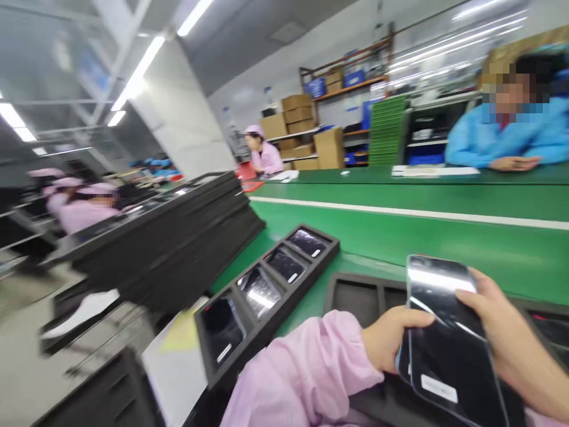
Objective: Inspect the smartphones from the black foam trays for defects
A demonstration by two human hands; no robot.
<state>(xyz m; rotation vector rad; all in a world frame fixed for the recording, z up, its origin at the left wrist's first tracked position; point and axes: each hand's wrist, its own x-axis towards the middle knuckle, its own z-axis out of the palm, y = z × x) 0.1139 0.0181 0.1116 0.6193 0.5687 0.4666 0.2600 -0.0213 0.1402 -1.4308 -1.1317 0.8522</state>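
In the head view, both hands grasp a dark glossy phone (448, 350) above the tabletop (377, 240): the left hand (386, 341) along one long edge, the right hand (500, 317) along the other, thumbs on the face. A white label marks its near end, and a further edge shows beneath its left side. Under it lies a black tray (355, 299), partly covered by the arms. To the left, an angled tray (306, 281) carries four similar phones, one per compartment; paper sheets (178, 379) lie just beside it, and a tall stack of black trays (178, 249) stands behind. The tabletop is green, crossed by a white strip (400, 212). On its far side a co-worker in blue (511, 139) rests both forearms; another in pink (269, 157) sits farther off. Behind are cardboard boxes (297, 112), shelving and upright green panels (386, 133). A pale pillar (182, 101) rises toward tube lights (142, 68); the left background is blurred.
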